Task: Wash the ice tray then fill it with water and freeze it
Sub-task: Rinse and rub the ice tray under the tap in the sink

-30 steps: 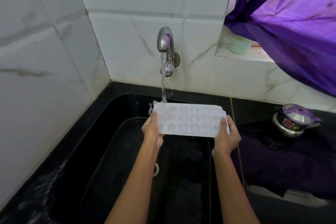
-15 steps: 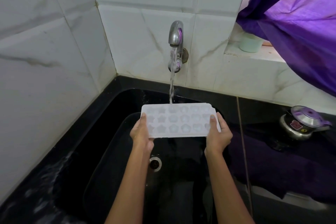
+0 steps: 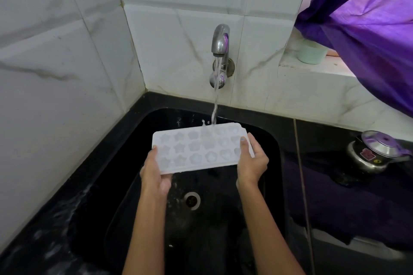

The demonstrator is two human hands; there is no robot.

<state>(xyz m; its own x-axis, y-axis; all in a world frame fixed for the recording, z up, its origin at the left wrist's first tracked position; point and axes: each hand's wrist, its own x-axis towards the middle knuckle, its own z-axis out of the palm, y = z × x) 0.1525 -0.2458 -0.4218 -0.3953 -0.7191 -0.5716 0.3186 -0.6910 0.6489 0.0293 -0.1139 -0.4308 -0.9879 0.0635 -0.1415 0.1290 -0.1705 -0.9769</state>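
ITEM white ice tray (image 3: 196, 147), star and flower cells, held over black sink (image 3: 271, 145) | your left hand (image 3: 154, 172) grips its left end | your right hand (image 3: 251, 161) grips its right end, thumb on top | tap (image 3: 220, 40) stream (image 3: 215, 107) strikes tray's far edge | steel pot (image 3: 375, 152) on counter at right

Translucent plastic ice tray (image 3: 196, 147); shiny metal tap (image 3: 220, 42) (glossy black sink (image 3: 271, 147)).

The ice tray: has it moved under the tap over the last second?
The ice tray slid leftward, so the water stream now strikes its far edge right of centre, not the left corner. The left hand and right hand kept gripping its ends; the tap kept running.
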